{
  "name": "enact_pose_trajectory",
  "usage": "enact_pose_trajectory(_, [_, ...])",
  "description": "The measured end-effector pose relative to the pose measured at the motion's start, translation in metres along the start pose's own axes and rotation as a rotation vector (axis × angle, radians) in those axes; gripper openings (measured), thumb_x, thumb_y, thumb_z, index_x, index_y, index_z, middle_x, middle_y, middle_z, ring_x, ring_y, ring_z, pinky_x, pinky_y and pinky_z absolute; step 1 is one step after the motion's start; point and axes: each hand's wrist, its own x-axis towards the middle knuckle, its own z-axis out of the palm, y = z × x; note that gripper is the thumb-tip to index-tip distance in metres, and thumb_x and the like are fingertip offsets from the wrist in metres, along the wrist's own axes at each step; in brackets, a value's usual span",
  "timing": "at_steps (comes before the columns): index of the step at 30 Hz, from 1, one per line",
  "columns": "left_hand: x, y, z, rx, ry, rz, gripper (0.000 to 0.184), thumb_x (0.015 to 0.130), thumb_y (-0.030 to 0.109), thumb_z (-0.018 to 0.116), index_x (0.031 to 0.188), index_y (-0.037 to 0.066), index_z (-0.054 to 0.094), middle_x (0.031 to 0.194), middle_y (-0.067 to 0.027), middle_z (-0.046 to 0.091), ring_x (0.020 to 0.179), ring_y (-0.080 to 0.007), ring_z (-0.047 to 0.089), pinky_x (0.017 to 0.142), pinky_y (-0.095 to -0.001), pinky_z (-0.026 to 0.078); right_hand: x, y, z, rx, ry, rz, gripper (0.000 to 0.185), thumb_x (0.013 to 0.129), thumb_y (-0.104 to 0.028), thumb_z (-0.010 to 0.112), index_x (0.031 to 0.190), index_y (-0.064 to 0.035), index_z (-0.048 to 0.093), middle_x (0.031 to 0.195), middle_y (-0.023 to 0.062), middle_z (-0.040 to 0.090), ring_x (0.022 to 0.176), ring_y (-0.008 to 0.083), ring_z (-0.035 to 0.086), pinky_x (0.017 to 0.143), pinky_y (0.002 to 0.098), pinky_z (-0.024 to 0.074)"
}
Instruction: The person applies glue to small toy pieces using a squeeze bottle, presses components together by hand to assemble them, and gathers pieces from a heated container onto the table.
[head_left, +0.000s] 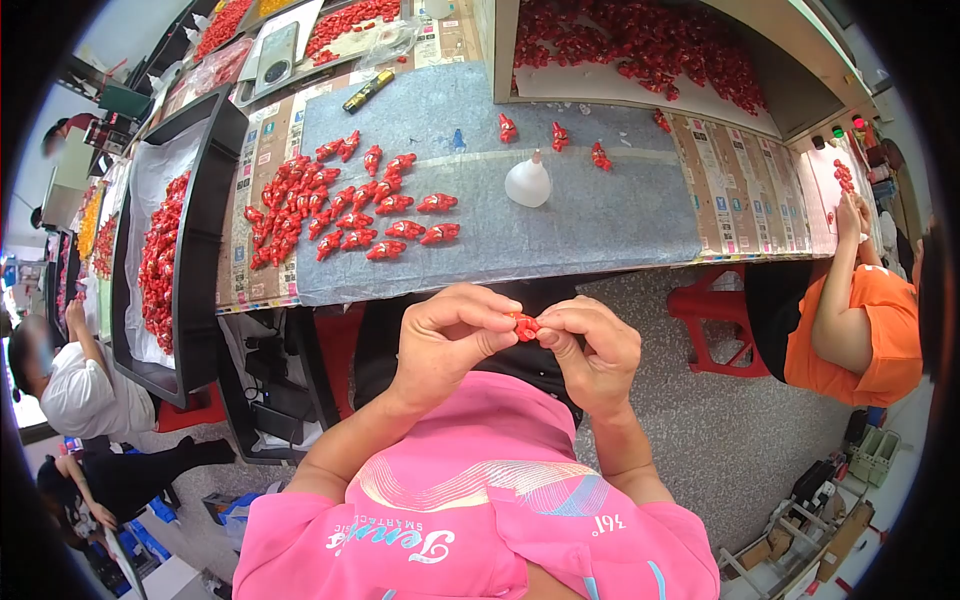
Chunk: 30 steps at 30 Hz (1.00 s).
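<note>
To my right I see a person in an orange shirt (865, 345), near a red stool (708, 300) on the speckled floor (650, 425). To my left I make out a person in a white shirt (85, 395) and, lower down, another in black (130, 475). I also spot a green container (875, 457) at lower right.

The person wears a bright pink short-sleeved shirt (455, 495) of smooth-looking cloth. Across its front runs a wave graphic (490, 485) of fine curving lines, pale yellow in one part and light blue in another. Script lettering (395, 545) in white and light blue seems to read "Tennis", with smaller white capitals beside it, among them "SMART"; a white "361°" (608, 523) sits on the other side. Narrow light-blue stripes (657, 580) mark the pink. Both forearms are bare, and dark legwear (378, 362) shows past the hem.
</note>
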Motion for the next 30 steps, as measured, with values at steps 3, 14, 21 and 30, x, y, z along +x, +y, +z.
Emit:
enact_pose_trajectory(3, [-0.0003,0.0043,0.0017,0.18,-0.041,0.172,0.016,0.075,-0.01,0.071,0.087,0.001,0.071,0.099,-0.0113,0.064,0.089,-0.0163,0.063,0.077,-0.0258,0.055,-0.0022,0.0067,0.0008,0.138,-0.001,0.118,0.012,0.075,0.002,0.072,0.084,0.0013,0.064,0.076,0.0104,0.065,0.066,0.0196,0.061,0.057,0.0277,0.0484])
enact_pose_trajectory(14, [0.0014,0.0057,-0.0012,0.111,-0.039,0.089,0.016,0.072,-0.01,0.072,0.08,0.004,0.07,0.096,-0.0111,0.065,0.088,-0.0176,0.065,0.08,-0.0291,0.056,-0.0012,0.0058,0.0016,0.049,-0.005,-0.042,0.014,0.073,0.004,0.072,0.084,0.0004,0.064,0.078,0.0106,0.066,0.068,0.0203,0.063,0.058,0.0277,0.0498])
enact_pose_trajectory(21, [0.0029,0.0057,-0.0025,-0.047,-0.068,-0.007,0.023,0.072,-0.012,0.071,0.089,0.004,0.067,0.097,-0.0107,0.063,0.09,-0.0185,0.064,0.079,-0.0298,0.055,0.0014,0.0035,-0.0016,0.048,-0.037,-0.06,0.014,0.074,0.002,0.073,0.086,0.0,0.065,0.08,0.0099,0.067,0.069,0.0187,0.063,0.059,0.0268,0.0501])
enact_pose_trajectory(30, [0.0021,0.0024,-0.007,-0.257,-0.151,-0.129,0.025,0.075,-0.011,0.069,0.093,0.004,0.063,0.096,-0.0095,0.059,0.09,-0.0186,0.062,0.079,-0.0302,0.053,-0.0009,0.0036,-0.0029,0.129,-0.074,0.034,0.011,0.078,-0.003,0.072,0.087,-0.0004,0.067,0.083,0.0095,0.067,0.07,0.0164,0.062,0.06,0.0252,0.0498])
